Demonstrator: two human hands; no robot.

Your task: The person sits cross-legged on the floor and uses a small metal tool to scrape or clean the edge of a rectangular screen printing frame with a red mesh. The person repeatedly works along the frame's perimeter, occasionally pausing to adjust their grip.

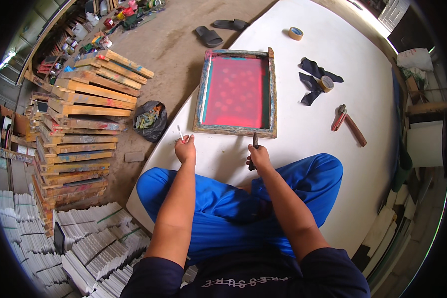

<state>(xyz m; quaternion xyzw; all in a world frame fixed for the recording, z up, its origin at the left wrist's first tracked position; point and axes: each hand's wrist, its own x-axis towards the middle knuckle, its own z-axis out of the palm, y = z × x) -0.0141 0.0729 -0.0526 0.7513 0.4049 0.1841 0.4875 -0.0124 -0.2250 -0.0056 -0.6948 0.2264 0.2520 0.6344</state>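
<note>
A wooden screen-printing frame [272,99] with red mesh lies flat on the white board just beyond my hands. My left hand [186,149], near the frame's lower left corner, is closed on a slim white-and-red stick-like tool [180,131]; its kind is unclear. My right hand [259,157] grips a dark, narrow bar-like tool [255,140] whose upper end is at the frame's near edge. I cannot tell whether it touches the frame. My crossed legs in blue trousers are just below both hands.
Right of the frame lie black cloth strips [310,68], a tape roll [326,84], red-handled pliers [339,119] and a brown wooden stick [355,131]. Another tape roll [295,34] is farther back. Stacked wooden frames [92,109], a black bag [150,121] and paper bundles [99,243] stand left.
</note>
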